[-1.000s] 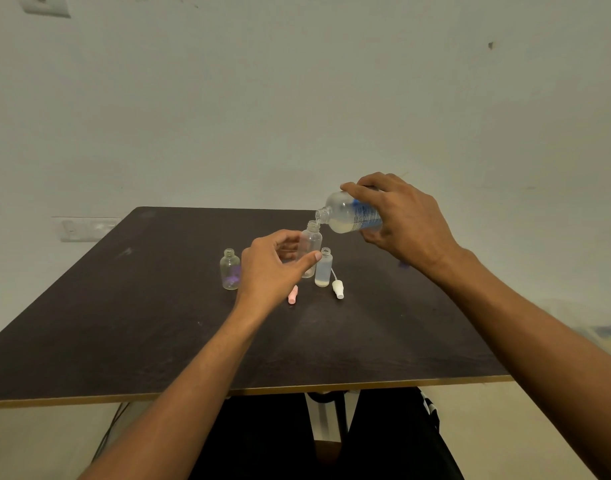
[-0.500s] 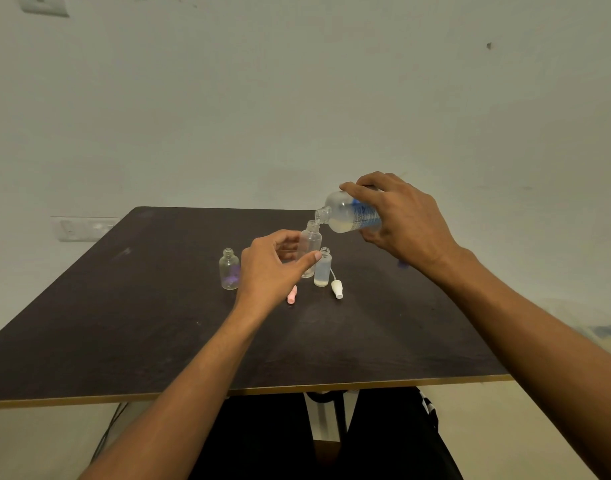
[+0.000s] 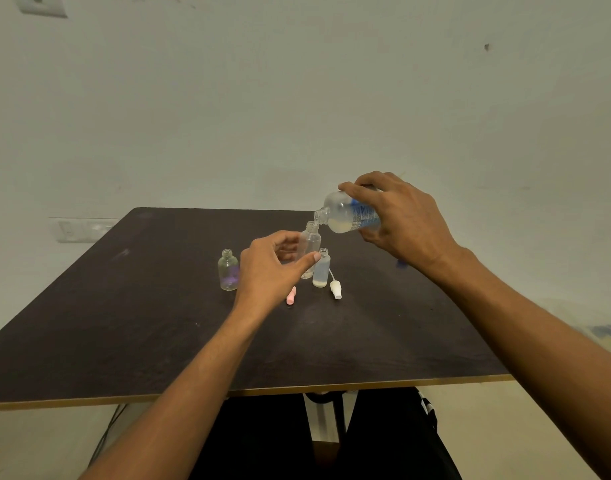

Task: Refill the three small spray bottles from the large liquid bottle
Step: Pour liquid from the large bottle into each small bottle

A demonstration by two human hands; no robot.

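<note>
My right hand [image 3: 399,220] grips the large liquid bottle [image 3: 345,216], tipped nearly level with its open neck right over the mouth of a small clear spray bottle [image 3: 310,244]. My left hand [image 3: 273,268] holds that small bottle between thumb and fingers, its base near the table. A second small bottle [image 3: 321,268] with a little pale liquid stands uncapped just to its right. The third small bottle [image 3: 228,270], uncapped with a purple tint inside, stands to the left of my left hand.
A pink spray cap [image 3: 291,295] and a white spray cap [image 3: 336,289] with its tube lie on the dark table [image 3: 124,323] in front of the bottles. A small blue object [image 3: 401,263] lies behind my right wrist. The wall stands close behind the table.
Hardly anything has moved; both hands keep their hold, with the large bottle's neck staying over the small bottle's mouth.
</note>
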